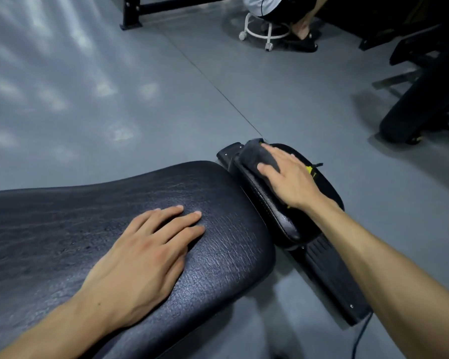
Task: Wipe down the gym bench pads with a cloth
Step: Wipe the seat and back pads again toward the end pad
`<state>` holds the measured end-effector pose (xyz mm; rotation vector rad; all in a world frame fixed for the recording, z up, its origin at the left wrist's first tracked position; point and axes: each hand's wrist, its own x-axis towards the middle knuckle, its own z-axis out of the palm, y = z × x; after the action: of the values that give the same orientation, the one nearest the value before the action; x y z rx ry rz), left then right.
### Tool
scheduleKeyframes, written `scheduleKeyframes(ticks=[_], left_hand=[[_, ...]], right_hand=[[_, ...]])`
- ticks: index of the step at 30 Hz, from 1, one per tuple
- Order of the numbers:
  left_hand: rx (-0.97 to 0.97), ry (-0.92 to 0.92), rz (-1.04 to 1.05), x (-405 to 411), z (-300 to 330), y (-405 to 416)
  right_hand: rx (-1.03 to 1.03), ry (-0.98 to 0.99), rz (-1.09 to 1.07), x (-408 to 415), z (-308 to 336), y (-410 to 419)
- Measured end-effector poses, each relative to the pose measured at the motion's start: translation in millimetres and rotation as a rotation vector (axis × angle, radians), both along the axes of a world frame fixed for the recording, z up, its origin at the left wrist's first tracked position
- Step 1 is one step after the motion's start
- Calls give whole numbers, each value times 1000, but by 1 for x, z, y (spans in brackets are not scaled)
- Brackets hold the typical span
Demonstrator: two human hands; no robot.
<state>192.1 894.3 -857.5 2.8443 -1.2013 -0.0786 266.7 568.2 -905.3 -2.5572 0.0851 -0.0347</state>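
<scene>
A long black textured bench pad [218,193] runs from the left edge to the middle. My left hand [143,252] lies flat on it, palm down, fingers a little apart, holding nothing. Beyond its end sits a smaller black seat pad [275,211], tilted downward. A dark grey cloth [257,154] covers that pad's far end. My right hand [288,177] presses down on the cloth with fingers spread over it. A yellow mark [310,171] shows just right of that hand.
Grey floor [114,99] surrounds the bench, with a thin seam running diagonally. A black ribbed base plate [332,275] lies under the seat pad. A person sits on a white wheeled stool [268,35] at the back. Black machines [425,86] stand at right, a black frame foot [131,22] at the back.
</scene>
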Motion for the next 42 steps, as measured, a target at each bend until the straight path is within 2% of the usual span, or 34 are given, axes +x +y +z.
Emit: scheduleKeyframes(ticks=[3,6,10,15,17,19,23,25,30,34,38,42], left_hand=[[-9,8,1,0,1,0],[-28,8,2,1,1,1],[-32,13,1,1,1,1],[-26,-2,5,0,-2,2],[-27,-11,1,2,-2,2],[-25,-19,-2,1,-3,1],[-28,-17,7,-2,-2,2],[-29,-18,2,-2,-1,1],[-29,-3,8,-5,0,1],[-99,-4,85,-24,14,6],[-186,-20,162,-58,26,41],[-187,-52,217,-82,37,77]], right_hand=[[-15,59,-109,44,1,-15],[41,118,-118,49,5,-27],[169,150,-230,11,2,-59],[456,136,-622,-64,-16,-91],[530,92,-680,-88,-23,-84],[472,21,-634,-100,-25,-64],[4,-71,-294,-98,-17,-24],[-107,-58,-138,-90,-11,0],[-98,-93,83,-95,5,74],[25,-137,190,-158,14,101],[-57,-195,383,-216,19,127],[-110,-125,330,-172,26,110]])
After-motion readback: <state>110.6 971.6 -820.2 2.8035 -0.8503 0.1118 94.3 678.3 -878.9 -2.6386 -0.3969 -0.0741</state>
